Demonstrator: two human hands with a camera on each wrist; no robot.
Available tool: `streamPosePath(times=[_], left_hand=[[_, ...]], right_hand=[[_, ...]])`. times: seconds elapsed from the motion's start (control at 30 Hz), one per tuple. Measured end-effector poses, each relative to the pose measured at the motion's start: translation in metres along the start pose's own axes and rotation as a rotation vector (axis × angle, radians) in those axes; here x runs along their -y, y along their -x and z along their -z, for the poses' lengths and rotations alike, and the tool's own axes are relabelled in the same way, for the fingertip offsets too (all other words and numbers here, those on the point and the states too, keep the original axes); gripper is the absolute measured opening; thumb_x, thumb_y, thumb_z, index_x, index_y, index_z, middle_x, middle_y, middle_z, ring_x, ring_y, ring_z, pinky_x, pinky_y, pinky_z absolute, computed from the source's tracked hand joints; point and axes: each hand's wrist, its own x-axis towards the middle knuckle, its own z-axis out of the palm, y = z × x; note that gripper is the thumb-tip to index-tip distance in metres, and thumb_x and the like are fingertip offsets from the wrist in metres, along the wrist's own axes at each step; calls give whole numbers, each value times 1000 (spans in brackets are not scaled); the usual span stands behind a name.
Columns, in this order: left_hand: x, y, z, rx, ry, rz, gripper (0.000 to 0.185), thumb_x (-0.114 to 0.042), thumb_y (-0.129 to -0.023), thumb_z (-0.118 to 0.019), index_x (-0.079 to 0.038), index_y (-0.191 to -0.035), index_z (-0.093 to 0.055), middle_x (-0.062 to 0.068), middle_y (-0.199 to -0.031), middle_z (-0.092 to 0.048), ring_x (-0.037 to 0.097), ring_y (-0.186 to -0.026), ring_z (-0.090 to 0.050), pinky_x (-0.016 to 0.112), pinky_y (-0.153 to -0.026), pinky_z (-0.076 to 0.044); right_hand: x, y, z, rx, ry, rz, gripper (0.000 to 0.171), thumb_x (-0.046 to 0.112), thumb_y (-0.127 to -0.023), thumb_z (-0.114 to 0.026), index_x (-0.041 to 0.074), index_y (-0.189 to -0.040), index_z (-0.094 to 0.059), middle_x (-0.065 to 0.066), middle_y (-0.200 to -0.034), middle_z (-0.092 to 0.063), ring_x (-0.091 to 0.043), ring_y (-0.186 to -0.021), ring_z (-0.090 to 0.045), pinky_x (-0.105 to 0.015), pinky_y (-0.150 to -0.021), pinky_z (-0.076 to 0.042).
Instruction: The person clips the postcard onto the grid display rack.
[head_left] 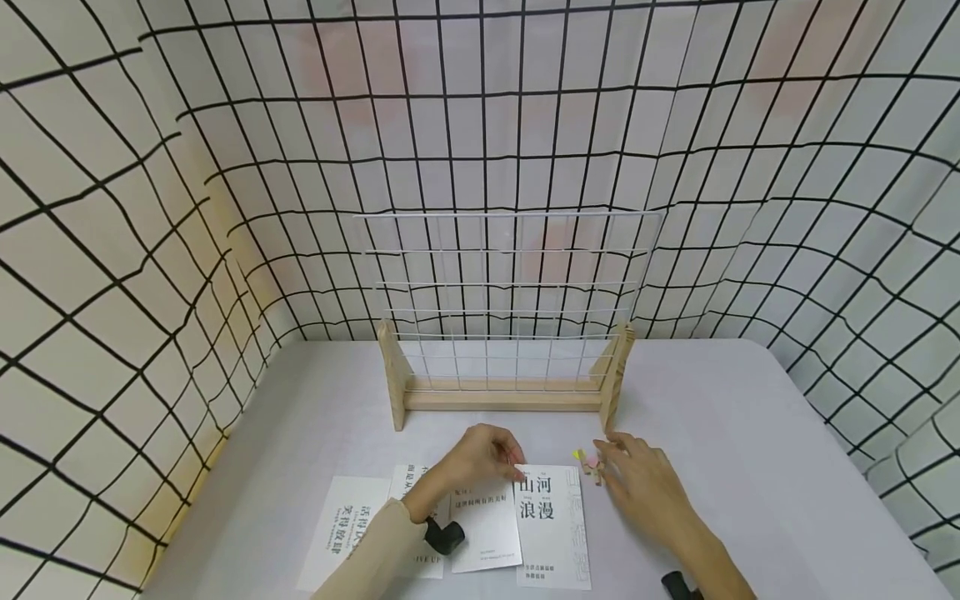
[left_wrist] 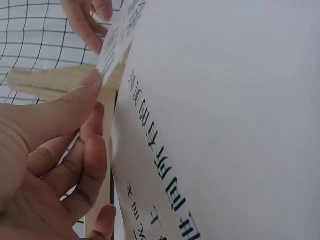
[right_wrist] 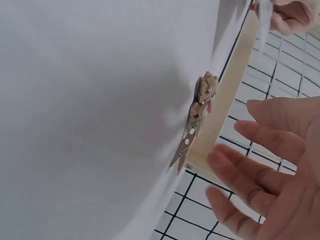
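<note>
left to right across the table (head_left: pixel 315 400): a row of printed cards lies near the front edge. the left hand (head_left: pixel 480 457) has its fingers curled on the top edge of one card (head_left: pixel 486 523), and the left wrist view shows the thumb (left_wrist: pixel 75 102) and fingertips pinching that edge and tilting it up off the cloth. just right of it lies a flat card with large characters (head_left: pixel 551 527), untouched. beside its upper right corner sits a small cluster of wooden pegs (head_left: pixel 589 467). the right hand (head_left: pixel 647 490) is open, fingers spread and relaxed, holding nothing; its fingertips (right_wrist: pixel 235 162) are close to the pegs, though contact cannot be confirmed in either view. behind both hands stands a wire grid (head_left: pixel 506 292) in a wooden stand (head_left: pixel 501 393). the step in hand appears to be the pickup of card and peg; the next move calls for a firm pinch on a single peg.
</note>
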Motion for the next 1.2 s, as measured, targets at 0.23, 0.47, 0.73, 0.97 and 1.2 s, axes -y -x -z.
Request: streamPosePath(times=[0.23,0.47,0.73,0.97,1.2], left_hand=[[7,2,10,-41,115,-42,14,-15,-81,-88,-15,-93,-81,-4,-85,-76,4,-78,-61,19,-75,-49],[8,6,11,20,238,-45,18,-7,-82,-86,-12,-99,-84,5,-95,-80,8,-84,-66,23,-82,-49],[11,7,10,23,235,-61,18,-10,-81,-87,-13,-99,-84,1,-100,-81,5,-91,-69,26,-87,-51],[11,9,12,1,256,-65,16,-11,-82,-86,-12,-98,-84,3,-99,-81,8,-92,-71,26,-89,-52],[11,10,17,7,300,-63,15,-10,-84,-85,-10,-98,-83,7,-101,-81,10,-95,-72,32,-96,-51]], right_hand=[[0,-21,-2,78,-43,-60,27,20,-91,-80,8,-114,-78,0,-89,-65,-9,-71,-54,-23,-55,-41],[1,-34,-18,121,-73,-149,15,21,-87,-81,7,-93,-80,4,-71,-55,-9,-62,-44,-24,-53,-35],[7,-42,-19,117,-77,-189,12,16,-84,-83,8,-79,-76,3,-67,-55,-12,-62,-46,-27,-53,-37],[7,-40,-18,113,-104,-204,12,14,-85,-81,8,-77,-74,0,-72,-56,-12,-64,-47,-27,-55,-37],[6,-40,-13,20,-198,-198,9,12,-85,-82,8,-82,-74,-2,-78,-71,-10,-66,-58,-28,-59,-46]])
